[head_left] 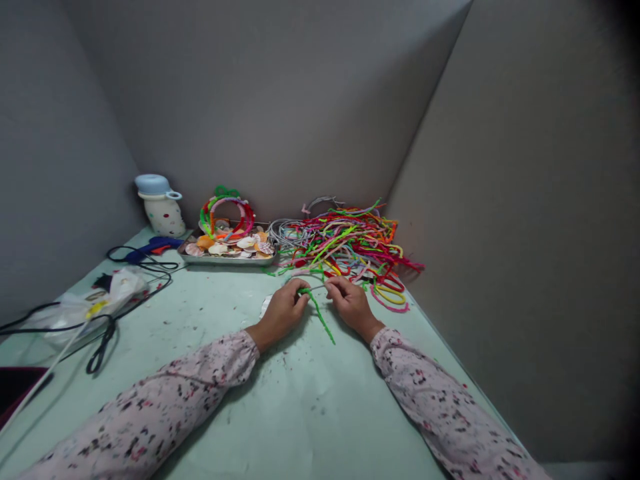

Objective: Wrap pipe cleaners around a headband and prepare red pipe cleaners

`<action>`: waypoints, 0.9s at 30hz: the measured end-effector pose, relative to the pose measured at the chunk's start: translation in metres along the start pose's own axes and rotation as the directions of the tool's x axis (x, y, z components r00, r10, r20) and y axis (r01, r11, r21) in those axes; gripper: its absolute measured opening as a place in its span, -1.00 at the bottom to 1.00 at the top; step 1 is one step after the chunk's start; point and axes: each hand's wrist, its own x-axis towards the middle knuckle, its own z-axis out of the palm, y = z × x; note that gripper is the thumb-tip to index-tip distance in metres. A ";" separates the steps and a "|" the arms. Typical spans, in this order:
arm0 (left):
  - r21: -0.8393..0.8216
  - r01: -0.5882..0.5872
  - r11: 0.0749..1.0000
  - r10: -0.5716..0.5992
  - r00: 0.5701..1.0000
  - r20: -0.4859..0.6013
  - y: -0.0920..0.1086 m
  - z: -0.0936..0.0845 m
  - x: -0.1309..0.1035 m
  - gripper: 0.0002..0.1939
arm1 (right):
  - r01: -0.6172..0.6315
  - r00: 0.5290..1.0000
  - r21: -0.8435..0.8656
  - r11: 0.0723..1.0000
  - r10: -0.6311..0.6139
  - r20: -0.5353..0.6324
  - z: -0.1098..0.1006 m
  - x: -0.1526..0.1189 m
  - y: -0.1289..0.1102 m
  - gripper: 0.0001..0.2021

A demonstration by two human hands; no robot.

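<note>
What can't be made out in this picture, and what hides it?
In the head view:
How the green fuzzy stem meets the thin grey strand: covered by the left hand.
Most of the pale item behind that hand: blocked by it.
The dark thing at the left edge: cut off by the frame.
Inside the plastic bag: contents blurred by its cloudy film.

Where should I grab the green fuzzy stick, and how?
Probably pinch the green fuzzy stick by its loose tail, coming from the near side: that thin end sticks out toward the camera, clear of the left hand holding its upper part.
</note>
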 end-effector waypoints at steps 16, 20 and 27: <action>0.016 -0.046 0.999 0.046 0.999 -0.015 -0.002 0.002 0.000 -0.83 | -0.007 1.000 0.048 0.999 0.007 -0.001 0.004 0.000 0.001 -0.78; -0.022 -0.017 1.000 0.016 1.000 -0.016 -0.002 0.002 0.000 -0.82 | 0.004 1.000 0.021 1.000 -0.004 0.008 0.004 0.000 0.001 -0.79; -0.033 0.014 0.999 -0.015 1.000 -0.013 -0.003 0.002 0.000 -0.86 | 0.020 1.000 -0.010 1.000 -0.020 0.017 0.003 0.001 0.001 -0.79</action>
